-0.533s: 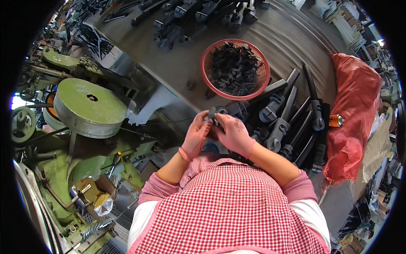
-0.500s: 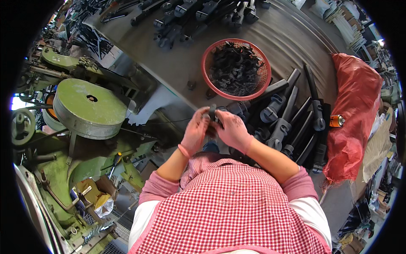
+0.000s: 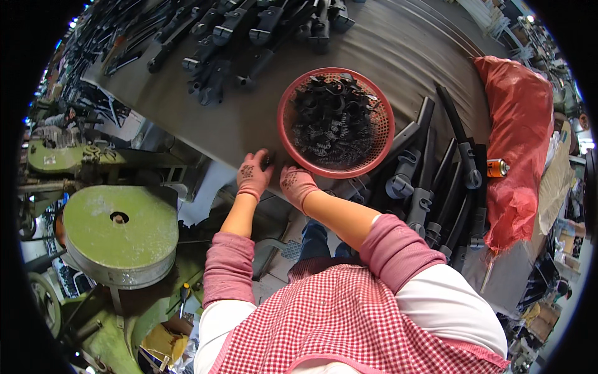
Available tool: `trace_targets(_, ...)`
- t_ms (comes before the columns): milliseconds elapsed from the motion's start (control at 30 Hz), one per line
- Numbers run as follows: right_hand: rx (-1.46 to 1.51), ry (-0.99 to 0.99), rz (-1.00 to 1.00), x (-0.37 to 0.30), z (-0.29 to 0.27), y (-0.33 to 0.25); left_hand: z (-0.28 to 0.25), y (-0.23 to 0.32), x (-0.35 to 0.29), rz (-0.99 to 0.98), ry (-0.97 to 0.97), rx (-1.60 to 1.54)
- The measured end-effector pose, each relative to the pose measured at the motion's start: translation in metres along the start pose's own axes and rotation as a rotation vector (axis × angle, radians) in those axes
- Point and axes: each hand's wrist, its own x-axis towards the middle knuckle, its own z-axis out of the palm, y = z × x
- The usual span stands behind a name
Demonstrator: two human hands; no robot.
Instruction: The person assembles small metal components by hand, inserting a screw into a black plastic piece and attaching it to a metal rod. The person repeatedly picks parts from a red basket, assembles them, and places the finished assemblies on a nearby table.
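Observation:
My left hand (image 3: 252, 177), in a pink glove, is at the table's near edge with its fingers closed around a small black part (image 3: 267, 163). Beside it, my right hand (image 3: 295, 184), also gloved, rests close to the lower left rim of a red plastic basket (image 3: 286, 140). Its fingers are curled, and whatever they may hold is hidden. Inside the basket lie black curved clips (image 3: 339, 93) and a heap of small metal springs (image 3: 333, 138).
Black tubes with grey clamp ends (image 3: 418, 199) lie right of the basket, near a red sack (image 3: 514, 149) and an orange can (image 3: 497, 168). More tubes (image 3: 230, 28) cover the table's far side. A green machine (image 3: 121, 230) stands at left.
My hands, earlier together in front of me around a small dark piece, have moved apart and reached forward to the table edge. The view has shifted, so the basket appears lower and farther left.

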Motion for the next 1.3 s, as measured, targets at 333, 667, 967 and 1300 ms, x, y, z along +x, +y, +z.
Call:
trace_targets(333,2.261,-0.044,0.366,-0.157,-0.036,0.066,0.025,0.152,0.098,0.053,-0.255,0.133)
trace_targets(667,2.744,0.376,0.238,-0.232,-0.045,0.122,0.027,0.165,0.069,-0.241,-0.16,-1.167)
trace_targets(967,2.461,0.407,0.082,-0.244,-0.11,0.104,-0.087,0.233,-0.082,0.068,-0.344,-1.47)
trace_targets(1300,1.928,0.478,0.008,-0.28,-0.126,0.08,-0.107,0.252,-0.163,0.124,-0.361,-1.439)
